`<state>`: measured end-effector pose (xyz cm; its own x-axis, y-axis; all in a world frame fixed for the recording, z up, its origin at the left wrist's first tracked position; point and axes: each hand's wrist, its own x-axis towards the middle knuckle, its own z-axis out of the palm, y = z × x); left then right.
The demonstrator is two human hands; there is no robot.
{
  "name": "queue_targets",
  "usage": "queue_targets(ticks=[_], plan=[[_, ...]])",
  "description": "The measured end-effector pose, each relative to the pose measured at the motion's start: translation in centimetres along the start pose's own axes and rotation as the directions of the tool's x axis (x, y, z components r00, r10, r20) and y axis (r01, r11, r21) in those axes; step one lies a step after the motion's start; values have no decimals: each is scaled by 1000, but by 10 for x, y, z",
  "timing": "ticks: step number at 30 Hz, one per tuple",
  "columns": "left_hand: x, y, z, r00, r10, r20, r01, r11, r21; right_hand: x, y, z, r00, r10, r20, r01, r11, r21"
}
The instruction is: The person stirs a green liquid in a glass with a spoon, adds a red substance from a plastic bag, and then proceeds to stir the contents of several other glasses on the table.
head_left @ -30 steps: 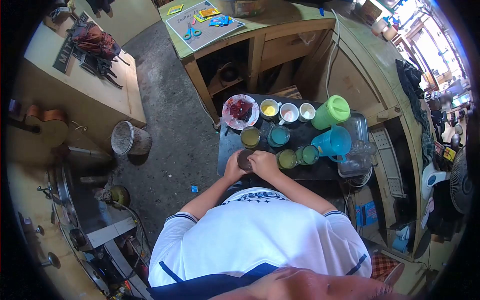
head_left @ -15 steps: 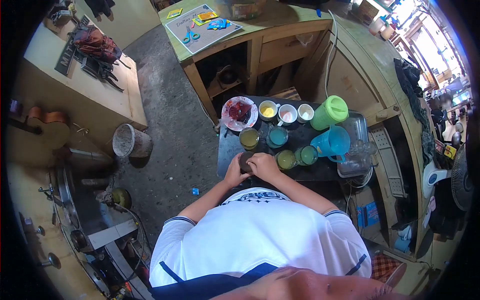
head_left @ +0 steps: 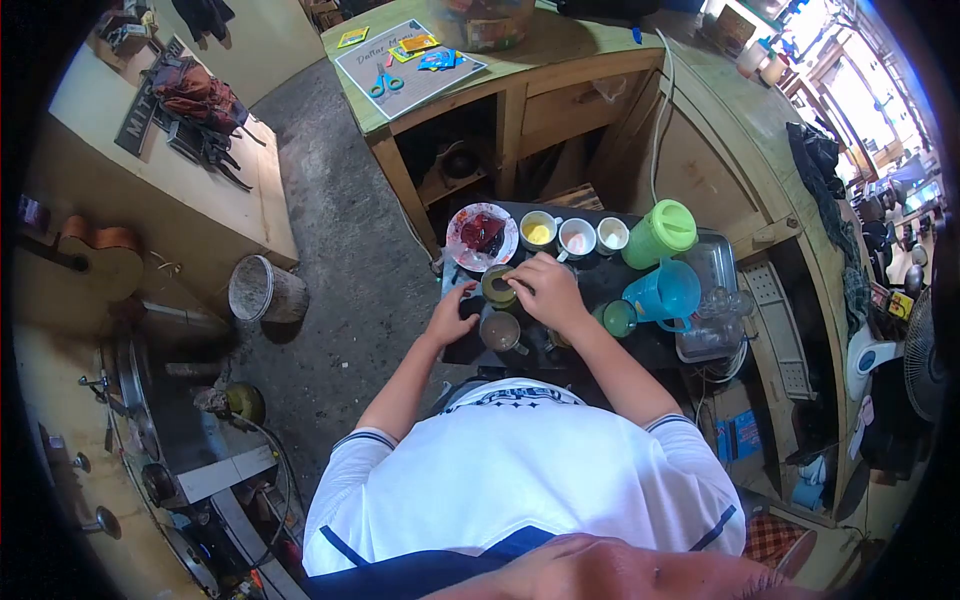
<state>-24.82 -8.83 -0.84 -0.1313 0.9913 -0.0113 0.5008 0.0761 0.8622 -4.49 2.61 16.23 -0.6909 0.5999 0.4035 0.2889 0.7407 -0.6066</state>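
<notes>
My right hand (head_left: 548,292) reaches over a glass of yellow-green drink (head_left: 497,291), its fingers pinched at the rim; what they hold, if anything, I cannot make out. My left hand (head_left: 452,314) is open at the table's left edge, fingers apart, beside that glass and a glass mug of brown drink (head_left: 500,331). A green glass (head_left: 617,318) stands to the right of my right forearm. Behind are a patterned plate with dark red contents (head_left: 483,262), and white cups with yellow (head_left: 539,230), pinkish (head_left: 576,238) and whitish contents (head_left: 612,235). My right hand and forearm hide other glasses.
On the dark table's right stand a lidded green pitcher (head_left: 661,234), a blue jug (head_left: 662,288) and a clear tray (head_left: 712,262) with glasses. The green-topped counter (head_left: 480,95) holds a paper sheet (head_left: 412,72), scissors (head_left: 387,80) and sachets. A white bucket (head_left: 267,290) stands on the floor.
My hands have parted from the brown-drink glass, which now stands on the table. My right hand has moved forward to the yellow-green drink; my left has shifted slightly left and opened.
</notes>
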Motion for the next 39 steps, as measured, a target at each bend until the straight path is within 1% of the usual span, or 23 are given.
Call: queue_targets(ticks=[3,4,6,7,9,10,12,16,18,19,21,22,24,25,27,28,30,31,33,34,36,37,39], plan=[[19,0,10,998,68,-7,-68,995,73,-2,32,39,994,-104,45,109,986,-123],[25,-1,12,998,70,-6,-69,995,72,-6,39,51,994,-103,45,107,986,-125],[38,-8,17,986,147,81,-152,986,67,-12,45,67,985,-61,163,105,956,-274],[42,-13,20,985,149,82,-155,986,65,-12,47,72,985,-60,163,104,955,-277],[46,-16,22,988,110,111,-112,994,17,-12,47,78,998,-21,51,24,998,-61],[46,-13,21,987,111,114,-113,993,15,-12,48,77,999,-18,51,21,998,-63],[46,-11,20,990,51,130,-52,999,10,-12,50,77,996,-15,91,38,966,-254],[48,-16,23,989,22,149,-17,999,-34,-13,51,78,986,55,161,-35,992,-121],[49,-16,24,995,51,91,-55,997,47,-10,51,78,1000,6,6,-5,991,-130],[48,-14,23,995,51,90,-55,997,47,-11,53,79,1000,5,6,-5,992,-130],[47,-10,21,993,35,113,-45,995,84,-13,54,79,985,52,165,-19,980,-197],[46,-7,21,993,36,114,-46,995,85,-13,54,80,985,52,163,-20,980,-196],[46,-6,21,996,25,80,-32,995,93,-12,55,80,1000,-8,-20,6,995,-99],[46,-7,20,997,24,79,-32,995,94,-12,56,80,1000,-9,-20,7,995,-98],[46,-5,20,995,50,84,-58,993,101,-15,55,79,985,96,141,-66,976,-207],[45,-2,19,995,51,85,-59,993,101,-14,56,78,985,97,140,-66,976,-208],[44,2,18,997,39,70,-44,996,80,-11,58,78,998,57,-28,-58,998,-33],[45,2,18,997,40,70,-45,996,81,-12,58,78,998,56,-28,-57,998,-34],[45,3,18,996,44,77,-49,996,68,-13,59,77,984,112,136,-79,970,-229],[44,4,18,996,45,78,-50,996,68,-13,58,78,984,114,135,-81,970,-229],[44,5,17,997,33,68,-39,995,93,-11,59,80,996,83,-12,-83,996,-43],[45,5,17,997,34,69,-41,995,93,-12,59,80,996,83,-14,-83,996,-44],[44,8,16,997,33,73,-40,995,86,-14,59,80,991,109,77,-93,978,-189]])
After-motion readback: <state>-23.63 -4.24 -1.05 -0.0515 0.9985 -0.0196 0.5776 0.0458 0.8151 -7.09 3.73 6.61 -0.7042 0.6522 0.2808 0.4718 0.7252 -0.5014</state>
